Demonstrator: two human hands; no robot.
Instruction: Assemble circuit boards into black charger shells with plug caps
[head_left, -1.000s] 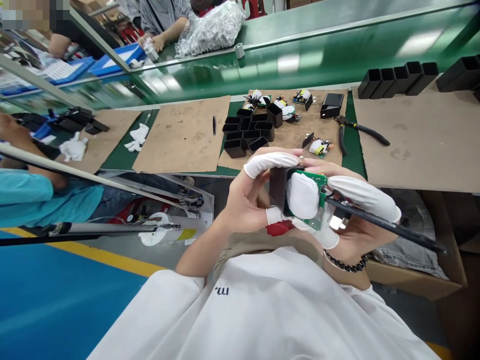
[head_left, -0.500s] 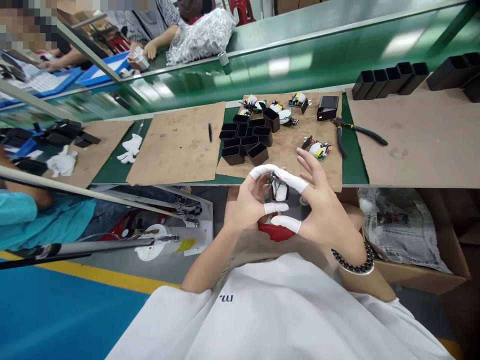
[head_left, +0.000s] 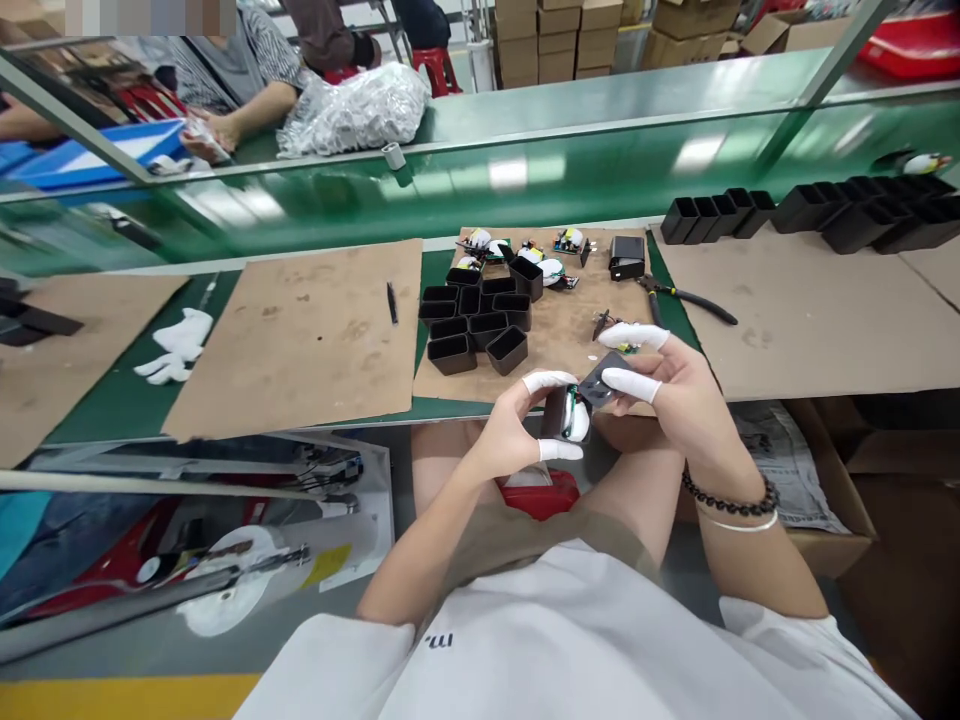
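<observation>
My left hand, with white finger covers, is closed around a black plastic case. Inside the case's open side sits a circuit board with a white block. My right hand, also in finger covers, pinches a dark flat cover plate at the case's upper right corner; whether they touch I cannot tell. Just beyond the right fingertips lies a partly hidden circuit board. Ahead of my left hand stand several empty black cases in a cluster.
Several circuit boards lie behind the cluster on cardboard. A closed-looking black case and pliers are to the right. More black cases line the back. A white glove and dark pen-like tool lie left. A co-worker's hand is across the belt.
My right hand has moved up and right and now shows the cover plate clearly in its fingers. The left hand still holds the case. The camera view has shifted.
</observation>
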